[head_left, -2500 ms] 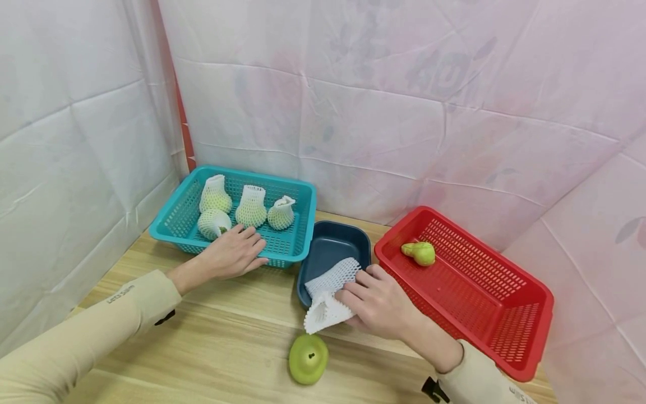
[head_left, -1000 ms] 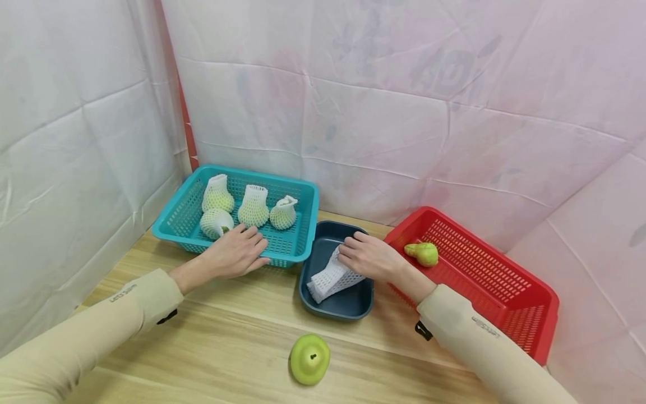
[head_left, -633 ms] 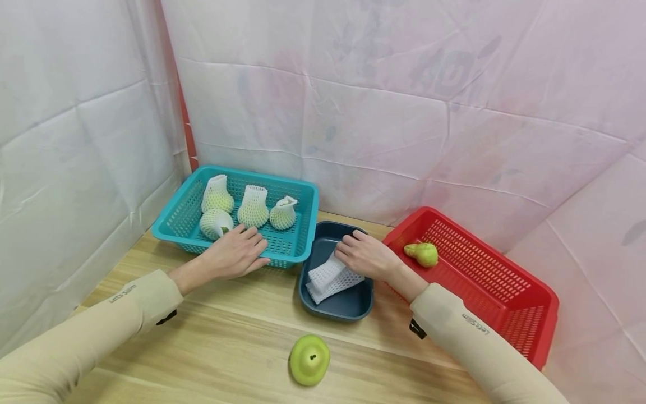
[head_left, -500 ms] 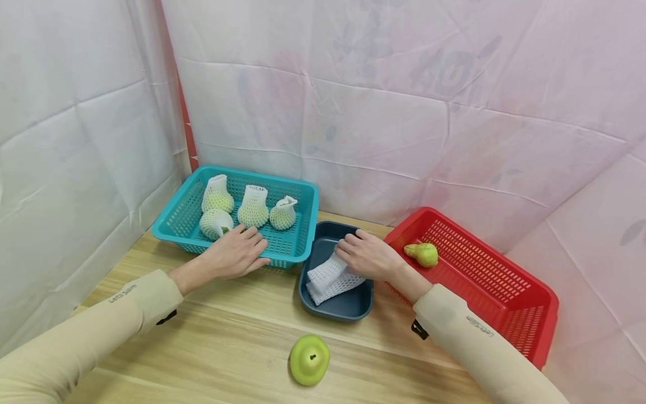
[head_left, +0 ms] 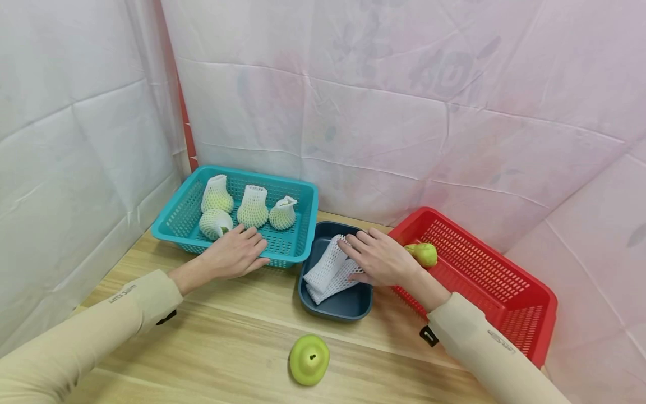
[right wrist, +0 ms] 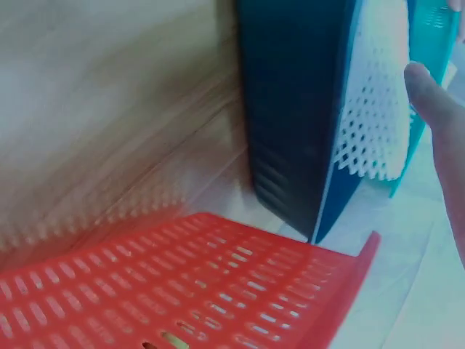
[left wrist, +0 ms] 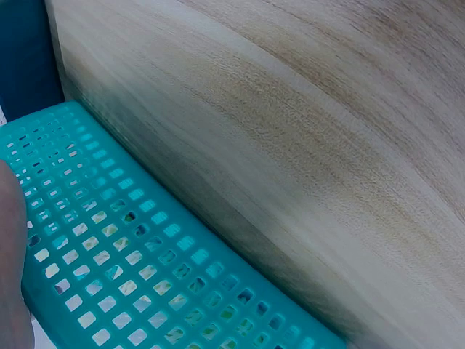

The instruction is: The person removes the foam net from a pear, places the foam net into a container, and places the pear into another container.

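In the head view, my left hand [head_left: 229, 255] rests over the front rim of a teal basket [head_left: 303, 221], fingertips just inside it. Close to those fingertips lies a pear in a white foam net [head_left: 215, 223]. Several other netted pears sit further back in the basket. My right hand [head_left: 381, 258] is spread above a dark blue tray [head_left: 333, 310], where white foam net sleeves [head_left: 324, 271] lie partly overlapping. Its fingers are loose over the upper ends of the sleeves; whether they touch is hard to tell. A bare green pear [head_left: 309, 360] stands on the table in front.
To the right is a red basket [head_left: 464, 286] with one bare green pear [head_left: 425, 255], partly hidden by my right hand. Cloth walls [head_left: 373, 123] enclose the wooden table [head_left: 232, 348] at the back and sides.
My right hand has moved a foam net sleeve from the tray's near edge back into the tray, then spread its fingers off it. My left hand has stayed on the teal basket.
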Demonstrator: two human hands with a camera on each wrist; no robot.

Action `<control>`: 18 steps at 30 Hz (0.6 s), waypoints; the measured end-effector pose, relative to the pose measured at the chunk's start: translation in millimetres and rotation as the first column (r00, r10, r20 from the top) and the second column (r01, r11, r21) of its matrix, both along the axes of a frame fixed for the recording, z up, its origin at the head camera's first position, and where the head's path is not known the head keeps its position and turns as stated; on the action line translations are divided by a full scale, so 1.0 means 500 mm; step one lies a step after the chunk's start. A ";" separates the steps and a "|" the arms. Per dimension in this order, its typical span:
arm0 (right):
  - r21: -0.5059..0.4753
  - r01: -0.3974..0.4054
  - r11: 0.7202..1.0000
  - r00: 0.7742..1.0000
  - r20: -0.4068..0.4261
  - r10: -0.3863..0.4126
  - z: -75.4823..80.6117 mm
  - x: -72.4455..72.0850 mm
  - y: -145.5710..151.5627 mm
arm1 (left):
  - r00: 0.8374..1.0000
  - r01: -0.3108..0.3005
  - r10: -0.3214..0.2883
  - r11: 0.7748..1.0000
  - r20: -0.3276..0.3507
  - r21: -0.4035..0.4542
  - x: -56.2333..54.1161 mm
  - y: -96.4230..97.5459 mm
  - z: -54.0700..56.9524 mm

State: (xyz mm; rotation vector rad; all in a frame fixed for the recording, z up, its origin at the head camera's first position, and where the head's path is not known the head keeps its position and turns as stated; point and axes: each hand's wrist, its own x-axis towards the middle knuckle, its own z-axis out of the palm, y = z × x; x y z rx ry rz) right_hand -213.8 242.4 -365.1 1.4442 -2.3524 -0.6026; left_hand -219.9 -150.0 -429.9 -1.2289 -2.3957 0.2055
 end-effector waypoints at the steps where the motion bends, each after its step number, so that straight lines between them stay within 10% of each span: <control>1: -0.020 0.004 1.000 1.000 0.008 -0.004 0.002 0.006 0.000 | 1.000 0.000 0.000 1.000 -0.001 0.000 0.000 0.000 0.001; 18: -0.285 0.056 0.957 0.997 0.068 -0.038 0.002 0.107 0.009 | 1.000 0.007 -0.007 1.000 -0.004 0.001 0.003 0.000 0.003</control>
